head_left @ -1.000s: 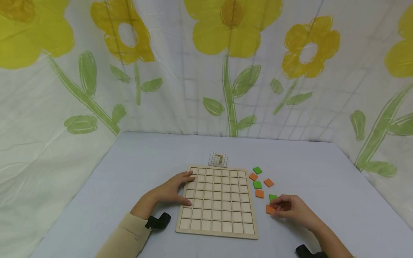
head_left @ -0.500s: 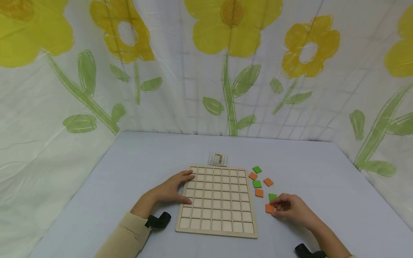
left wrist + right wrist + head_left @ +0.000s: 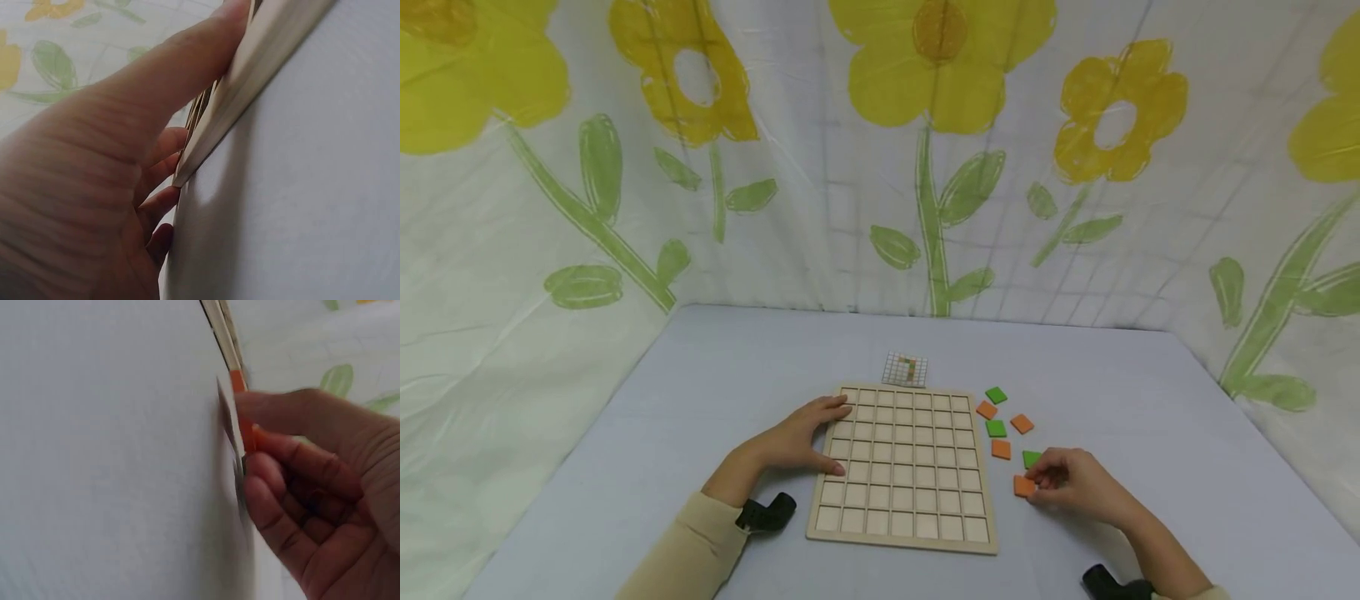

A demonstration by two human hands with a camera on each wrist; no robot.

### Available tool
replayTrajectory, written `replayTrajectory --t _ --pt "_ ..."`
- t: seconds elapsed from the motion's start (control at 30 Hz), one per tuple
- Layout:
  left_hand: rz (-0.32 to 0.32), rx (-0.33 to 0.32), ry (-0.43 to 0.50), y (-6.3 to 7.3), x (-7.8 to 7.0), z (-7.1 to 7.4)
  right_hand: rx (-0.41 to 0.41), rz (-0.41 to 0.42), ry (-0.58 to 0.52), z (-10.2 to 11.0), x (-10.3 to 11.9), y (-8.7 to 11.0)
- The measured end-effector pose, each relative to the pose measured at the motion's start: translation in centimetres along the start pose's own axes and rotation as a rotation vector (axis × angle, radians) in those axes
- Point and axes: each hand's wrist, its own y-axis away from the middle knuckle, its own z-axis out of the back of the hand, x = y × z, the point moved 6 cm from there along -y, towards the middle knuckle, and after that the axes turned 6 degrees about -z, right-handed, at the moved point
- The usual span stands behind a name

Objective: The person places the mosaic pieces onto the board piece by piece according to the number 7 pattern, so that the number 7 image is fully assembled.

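A wooden grid board (image 3: 902,454) with bare square cells lies flat on the table. My left hand (image 3: 793,437) rests along its left side, fingers spread and thumb over the rim; in the left wrist view the thumb (image 3: 181,59) lies over the board's edge (image 3: 240,87). To the right of the board, my right hand (image 3: 1078,483) pinches an orange square tile (image 3: 1022,486) by its right side. The right wrist view has that tile (image 3: 246,428) between thumb and fingertips, low over the table. A green tile (image 3: 1031,458) sits just behind it, partly covered by the fingers.
Several loose orange and green tiles, among them a green tile (image 3: 996,395) and an orange tile (image 3: 1001,449), lie scattered off the board's right edge. Behind the board is a small card (image 3: 905,369) printed with a coloured grid. A flower-patterned curtain (image 3: 865,192) hangs beyond the table.
The right hand and its orange tile have shifted very slightly left, nearer the board. The left hand stays where it was.
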Motion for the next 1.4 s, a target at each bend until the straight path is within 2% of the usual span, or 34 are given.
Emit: replayTrajectory --t 0.3,0.57,1.03,1.4 --pt "-0.004 0.011 -0.008 0.0 0.0 0.0 -0.007 0.088 -0.019 0.8 1.9 -0.8" --pt "0.003 0.01 -0.022 0.1 0.0 0.2 -0.014 0.072 -0.033 0.7 2.9 -2.8" --pt "-0.007 0.018 -0.022 -0.1 -0.2 0.0 -0.058 0.156 -0.022 -0.3 5.7 -6.9" --pt "0.012 0.013 -0.017 0.0 -0.1 0.1 -0.022 0.202 -0.067 -1.8 8.8 -9.7"
